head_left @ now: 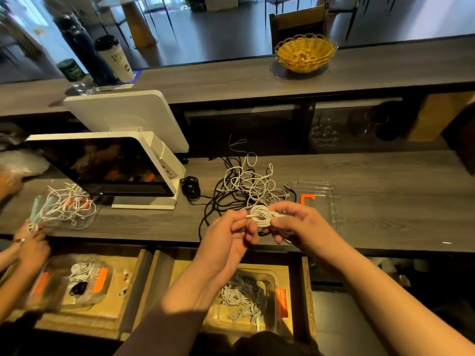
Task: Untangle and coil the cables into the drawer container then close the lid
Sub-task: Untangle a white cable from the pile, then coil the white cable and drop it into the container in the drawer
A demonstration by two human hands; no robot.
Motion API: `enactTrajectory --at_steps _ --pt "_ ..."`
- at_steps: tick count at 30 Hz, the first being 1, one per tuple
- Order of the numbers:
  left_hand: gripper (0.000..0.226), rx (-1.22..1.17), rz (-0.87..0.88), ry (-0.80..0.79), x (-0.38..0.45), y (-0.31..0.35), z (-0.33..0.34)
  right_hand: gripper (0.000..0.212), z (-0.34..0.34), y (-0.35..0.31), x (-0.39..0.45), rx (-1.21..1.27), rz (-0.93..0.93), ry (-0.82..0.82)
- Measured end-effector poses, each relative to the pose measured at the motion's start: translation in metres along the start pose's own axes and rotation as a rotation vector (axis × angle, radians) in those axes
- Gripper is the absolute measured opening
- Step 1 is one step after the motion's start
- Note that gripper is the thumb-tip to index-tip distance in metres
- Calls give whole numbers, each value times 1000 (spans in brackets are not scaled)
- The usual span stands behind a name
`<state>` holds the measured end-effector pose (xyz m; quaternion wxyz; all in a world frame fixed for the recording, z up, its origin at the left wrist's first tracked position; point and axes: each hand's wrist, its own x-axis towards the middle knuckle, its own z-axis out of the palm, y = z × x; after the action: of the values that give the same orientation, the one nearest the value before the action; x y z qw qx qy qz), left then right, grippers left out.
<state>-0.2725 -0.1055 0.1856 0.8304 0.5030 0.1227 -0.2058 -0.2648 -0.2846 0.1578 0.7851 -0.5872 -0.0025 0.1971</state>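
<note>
Small white coiled cable (262, 217) is pinched between left hand (232, 235) and right hand (295, 222) | light, limp, springy; best held across its loops | clear plastic drawer container (272, 281) lies below both hands, lid off.

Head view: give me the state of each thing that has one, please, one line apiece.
left hand: pinches the white coil.
right hand: grips the white coil.
white coil: wound, held above the counter edge.
tangled cables: still knotted on the counter.
drawer: pulled open.
container: open, coils inside.
lid: off, lying on the counter.
black coil: bundled on the counter.
</note>
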Motion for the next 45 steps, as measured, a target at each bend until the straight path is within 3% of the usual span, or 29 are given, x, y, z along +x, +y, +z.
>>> enactTrajectory --at_steps 2,6,9,11,15,19,24,30,34,38,45 --pt "28 -124 -12 -1 -4 -1 -3 29 3 5 4 109 64 -68" --pt "41 -155 6 7 -6 -3 -22 35 11 16 12 184 124 -124" --pt "37 398 94 141 1 -9 -44 24 16 28 16 -31 124 -39" --pt "7 578 73 209 5 -22 -58 22 19 39 15 -193 119 12" --pt "11 640 21 235 10 -51 -83 25 26 73 16 -235 161 12" --pt "10 682 -66 382 13 -82 -113 27 28 120 22 -267 284 21" --pt "13 724 -149 461 7 -117 -138 18 31 170 26 -461 334 26" --pt "29 755 -243 475 7 -142 -155 55 23 207 32 -592 432 -61" --pt "35 727 -238 489 7 -145 -161 53 29 194 34 -644 446 -78" --pt "39 805 -248 537 16 -152 -173 79 24 185 37 -719 504 -50" --pt "10 766 -191 468 71 -125 -152 66 0 161 63 -796 429 139"
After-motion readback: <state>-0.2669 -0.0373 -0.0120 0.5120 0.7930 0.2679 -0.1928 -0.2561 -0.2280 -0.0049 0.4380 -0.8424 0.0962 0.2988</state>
